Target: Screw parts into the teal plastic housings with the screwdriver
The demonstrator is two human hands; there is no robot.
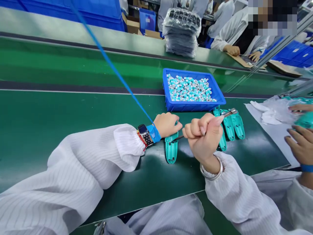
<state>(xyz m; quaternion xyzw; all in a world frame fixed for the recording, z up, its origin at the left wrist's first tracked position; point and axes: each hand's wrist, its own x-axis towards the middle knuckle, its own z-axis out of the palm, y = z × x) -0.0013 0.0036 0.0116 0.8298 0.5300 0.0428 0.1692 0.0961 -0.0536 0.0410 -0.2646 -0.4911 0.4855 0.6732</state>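
1. Pressing the curled fingers of the left hand (166, 125) down onto a teal plastic casing (171, 150), lying just under the palm on a green conveyor belt (73, 107).
2. Clenching a slim metal-tipped tool (178, 138) in the right hand (202, 138), its dark shaft reaching the casing's top.
3. Lying just beyond: more teal casings (232, 127) beside a blue tray (193, 107) of small teal-and-silver parts (188, 88).
4. Showing at far right: a co-worker's hand (302, 145).
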